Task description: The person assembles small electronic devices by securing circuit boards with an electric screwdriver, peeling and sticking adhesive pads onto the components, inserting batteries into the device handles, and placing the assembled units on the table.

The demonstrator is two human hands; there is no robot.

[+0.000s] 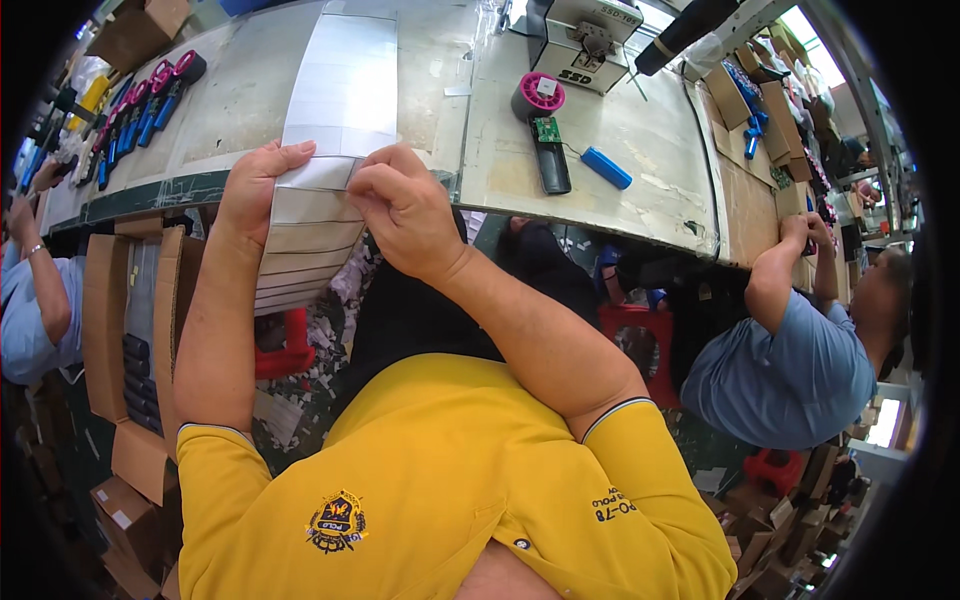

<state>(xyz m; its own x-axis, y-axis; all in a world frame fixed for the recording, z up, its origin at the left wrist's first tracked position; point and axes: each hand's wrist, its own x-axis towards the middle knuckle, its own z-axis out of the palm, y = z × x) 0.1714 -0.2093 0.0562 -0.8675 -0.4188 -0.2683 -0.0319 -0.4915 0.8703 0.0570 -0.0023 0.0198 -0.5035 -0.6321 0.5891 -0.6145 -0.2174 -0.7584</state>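
A long strip of white sheets or labels (342,75), creased into panels, lies over the table's near edge and hangs down in folds in front of me. My left hand (258,185) grips its left side, thumb on top and fingers mostly hidden behind. At the strip's right edge, my right hand (408,212) has its fingers curled and pinched against the paper. Whether a single label is between those fingertips, I cannot tell.
On the table (420,120), right of the strip, lie a pink-and-black round part (538,97), a green circuit board (546,130) on a black handle shell (553,170), a blue cylinder (606,168) and a boxy machine (585,45). Several blue-handled devices (150,95) lie left. Co-workers sit both sides.
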